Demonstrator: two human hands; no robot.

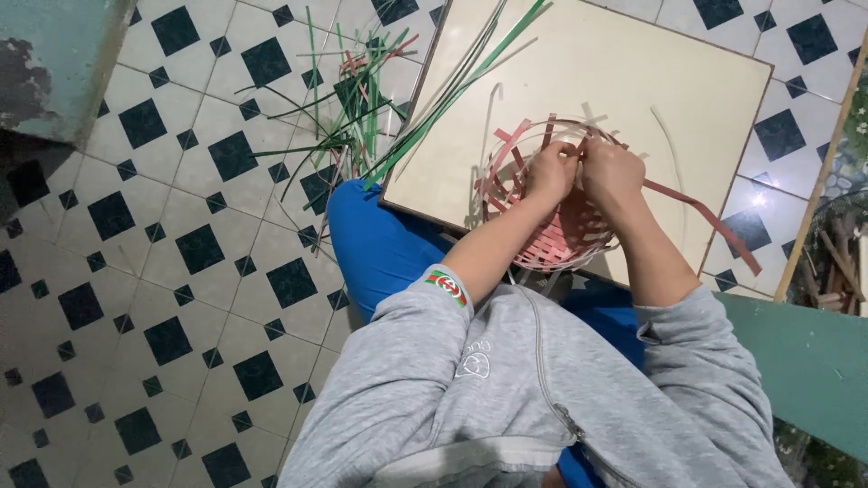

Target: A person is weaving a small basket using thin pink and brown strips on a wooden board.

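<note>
Tiled floor surrounds the cream worktop (579, 72), where the left hand (551, 172) and right hand (610, 172) meet at the far rim of the pink basket (551, 239), fingers seemingly pinched on a strip.

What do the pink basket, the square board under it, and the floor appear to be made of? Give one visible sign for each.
Pink basket: thin flat woven strips, perhaps plastic or dyed bamboo; loose ends curl.
Square board: likely laminated wood; smooth cream face, dark edge.
Floor: glossy ceramic tile, with grout lines and reflections.

Count: 1 basket (550, 226), 1 board (597, 81), 2 hands.
Loose green strips (362, 117): too many to count.
</note>
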